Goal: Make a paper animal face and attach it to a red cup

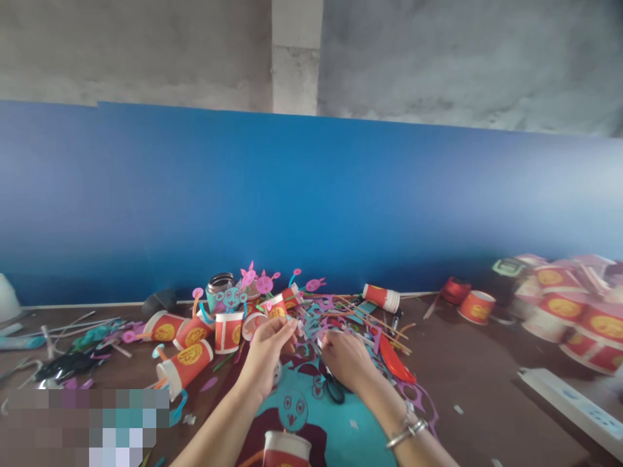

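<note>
My left hand point(265, 353) is closed in a pinch, thumb against forefinger; whatever small piece it holds is too small to name. Level with it, a short gap away, my right hand point(346, 358) is curled closed above the paper scraps, its fingertips hidden from me. Under my right wrist lie black-handled scissors point(335, 389) on a turquoise sheet point(360, 428). Nearest me stands a red and white paper cup point(287, 449) with a round turquoise paper face point(293, 410) above its rim. Cut turquoise and purple paper scraps point(324, 311) spread beyond my hands.
Several decorated paper cups point(187, 366) lie and stand to the left, near an open jar point(220, 283). Thin sticks point(374, 319) and a red item point(395, 360) lie to the right. Farther right are stacked cups point(564, 311) and a white power strip point(574, 402). A blue partition point(311, 194) closes the back.
</note>
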`<state>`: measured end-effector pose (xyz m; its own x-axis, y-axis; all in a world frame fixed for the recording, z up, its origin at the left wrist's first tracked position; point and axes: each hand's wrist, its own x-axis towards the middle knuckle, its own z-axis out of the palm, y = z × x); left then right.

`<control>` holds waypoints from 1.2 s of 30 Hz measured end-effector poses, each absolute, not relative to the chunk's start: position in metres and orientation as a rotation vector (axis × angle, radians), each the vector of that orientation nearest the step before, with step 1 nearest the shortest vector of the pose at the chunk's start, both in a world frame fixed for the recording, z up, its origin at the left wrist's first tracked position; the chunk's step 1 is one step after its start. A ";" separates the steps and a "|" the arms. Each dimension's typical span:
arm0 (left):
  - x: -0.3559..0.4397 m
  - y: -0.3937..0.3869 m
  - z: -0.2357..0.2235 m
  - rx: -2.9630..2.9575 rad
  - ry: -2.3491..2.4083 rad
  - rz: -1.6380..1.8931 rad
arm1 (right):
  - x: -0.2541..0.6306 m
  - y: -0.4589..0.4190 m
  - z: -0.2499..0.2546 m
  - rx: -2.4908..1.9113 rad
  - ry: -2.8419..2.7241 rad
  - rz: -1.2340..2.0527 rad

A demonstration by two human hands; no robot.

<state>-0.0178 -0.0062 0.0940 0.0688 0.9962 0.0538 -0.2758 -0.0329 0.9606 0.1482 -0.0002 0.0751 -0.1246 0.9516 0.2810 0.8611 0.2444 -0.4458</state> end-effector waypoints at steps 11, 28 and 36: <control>-0.015 -0.005 0.087 0.987 0.787 1.191 | 0.129 -0.006 0.088 -1.127 -1.477 1.091; -0.022 0.000 0.086 1.152 1.017 1.308 | 0.122 -0.023 0.092 -1.017 -1.689 0.446; -0.024 0.002 0.086 1.221 0.965 1.135 | 0.124 -0.017 0.091 -1.108 -1.729 0.713</control>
